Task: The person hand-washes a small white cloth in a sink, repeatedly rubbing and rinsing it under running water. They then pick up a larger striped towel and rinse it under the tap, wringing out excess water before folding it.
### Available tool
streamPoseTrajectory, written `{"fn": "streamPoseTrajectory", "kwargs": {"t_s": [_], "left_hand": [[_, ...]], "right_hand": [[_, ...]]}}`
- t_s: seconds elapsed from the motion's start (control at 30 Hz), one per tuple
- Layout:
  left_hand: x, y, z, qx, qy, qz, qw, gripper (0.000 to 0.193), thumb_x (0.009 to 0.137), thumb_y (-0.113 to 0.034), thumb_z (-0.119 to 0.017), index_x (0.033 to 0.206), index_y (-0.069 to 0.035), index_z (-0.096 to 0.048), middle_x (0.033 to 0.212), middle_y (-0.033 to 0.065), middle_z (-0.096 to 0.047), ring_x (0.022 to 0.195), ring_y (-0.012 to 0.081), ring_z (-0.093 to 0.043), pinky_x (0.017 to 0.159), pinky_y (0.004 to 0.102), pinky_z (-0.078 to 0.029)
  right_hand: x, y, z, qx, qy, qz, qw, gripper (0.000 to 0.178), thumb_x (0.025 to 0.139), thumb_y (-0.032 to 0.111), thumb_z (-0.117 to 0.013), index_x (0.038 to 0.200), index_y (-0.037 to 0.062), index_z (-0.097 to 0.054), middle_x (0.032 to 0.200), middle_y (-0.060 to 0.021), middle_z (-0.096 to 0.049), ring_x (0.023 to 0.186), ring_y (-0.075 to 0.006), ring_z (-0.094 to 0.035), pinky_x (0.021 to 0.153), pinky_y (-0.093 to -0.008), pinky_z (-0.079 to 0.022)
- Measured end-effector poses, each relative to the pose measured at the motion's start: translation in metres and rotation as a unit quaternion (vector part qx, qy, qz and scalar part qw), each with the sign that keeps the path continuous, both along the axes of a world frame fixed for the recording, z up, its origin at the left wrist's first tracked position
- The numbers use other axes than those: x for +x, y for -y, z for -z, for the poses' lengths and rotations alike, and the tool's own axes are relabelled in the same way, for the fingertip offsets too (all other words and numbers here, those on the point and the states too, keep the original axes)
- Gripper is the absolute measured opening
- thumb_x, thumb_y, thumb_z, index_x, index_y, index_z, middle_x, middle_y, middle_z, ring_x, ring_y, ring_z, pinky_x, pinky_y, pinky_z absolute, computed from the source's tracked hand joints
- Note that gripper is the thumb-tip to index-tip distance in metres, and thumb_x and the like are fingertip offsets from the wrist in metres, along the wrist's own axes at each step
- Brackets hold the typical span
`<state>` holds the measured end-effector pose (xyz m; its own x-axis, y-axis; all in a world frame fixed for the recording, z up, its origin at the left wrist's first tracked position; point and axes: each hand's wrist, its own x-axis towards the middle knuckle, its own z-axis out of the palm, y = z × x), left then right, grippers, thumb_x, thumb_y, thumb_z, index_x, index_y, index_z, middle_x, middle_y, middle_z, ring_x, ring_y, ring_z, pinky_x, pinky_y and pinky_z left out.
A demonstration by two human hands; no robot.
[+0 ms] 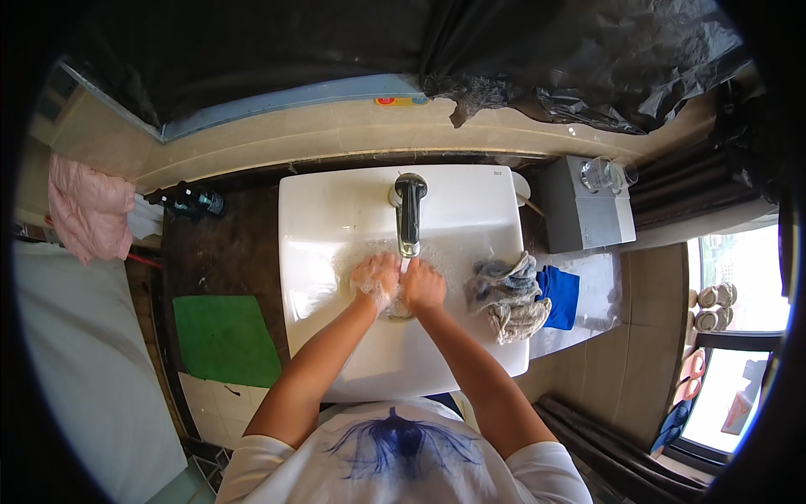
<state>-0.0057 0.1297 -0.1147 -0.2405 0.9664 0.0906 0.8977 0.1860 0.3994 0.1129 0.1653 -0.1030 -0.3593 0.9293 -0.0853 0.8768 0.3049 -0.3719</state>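
Both my hands are low in a white rectangular sink [327, 202], close together under the chrome faucet [409, 214]. A thin stream of water runs from the spout between them. White suds cover much of my left hand [375, 279], its fingers bent down into the foamy water. Beside it, my right hand [423, 286] is curled with the knuckles up. Whatever lies under or between the fingers is hidden by the hands and foam. Over the sink's right rim hangs a bunched grey and cream cloth [512, 294], touching a folded blue cloth [558, 297].
On the dark counter to the left lie a green cloth [227, 338] and dark bottles [201, 200]. A pink cloth [88, 206] hangs farther left. Right of the sink stands a grey box [586, 206] with a clear glass [598, 175] on top. Shoes [714, 307] sit by the window.
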Motion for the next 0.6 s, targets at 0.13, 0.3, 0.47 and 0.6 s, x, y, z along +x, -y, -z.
{"fn": "streamPoseTrajectory", "kwargs": {"t_s": [0.13,0.3,0.47,0.6], "left_hand": [[-0.004,0.002,-0.012,0.031,0.175,-0.043,0.983,0.024,0.091,-0.033,-0.054,0.094,-0.012,-0.065,0.093,0.0068,-0.067,0.091,0.03,-0.062,0.086,0.0444,-0.042],[-0.014,0.025,-0.041,0.116,0.404,-0.074,0.904,0.024,0.09,-0.023,-0.062,0.109,-0.008,-0.063,0.101,0.009,-0.062,0.081,0.0222,-0.061,0.074,0.0352,-0.048],[-0.033,0.029,-0.055,0.1,0.095,-0.037,0.99,0.042,0.088,-0.04,-0.063,0.113,-0.006,-0.063,0.114,0.0127,-0.057,0.091,0.0271,-0.059,0.083,0.0398,-0.045],[-0.029,0.02,-0.035,-0.09,0.07,0.073,0.991,0.057,0.086,-0.058,-0.054,0.112,-0.009,-0.065,0.118,0.0115,-0.058,0.101,0.0322,-0.058,0.096,0.0457,-0.036]], "right_hand": [[0.003,-0.002,0.0,-0.055,-0.202,0.104,0.972,0.019,0.086,0.023,-0.059,0.092,0.0049,-0.059,0.079,-0.0133,-0.065,0.071,-0.0362,-0.064,0.065,-0.0465,-0.049],[0.027,0.012,0.006,-0.162,-0.451,0.107,0.871,0.013,0.08,0.016,-0.069,0.084,0.0053,-0.062,0.078,-0.0081,-0.062,0.069,-0.0261,-0.057,0.066,-0.0351,-0.044],[0.034,0.03,-0.07,-0.041,-0.414,-0.141,0.899,0.012,0.074,0.013,-0.072,0.075,0.0058,-0.063,0.082,-0.0088,-0.065,0.079,-0.027,-0.058,0.08,-0.0338,-0.041],[0.037,0.031,-0.071,-0.202,-0.478,0.053,0.853,0.025,0.075,0.014,-0.072,0.094,0.0031,-0.061,0.087,-0.0084,-0.065,0.077,-0.0271,-0.06,0.086,-0.0397,-0.044]]}}
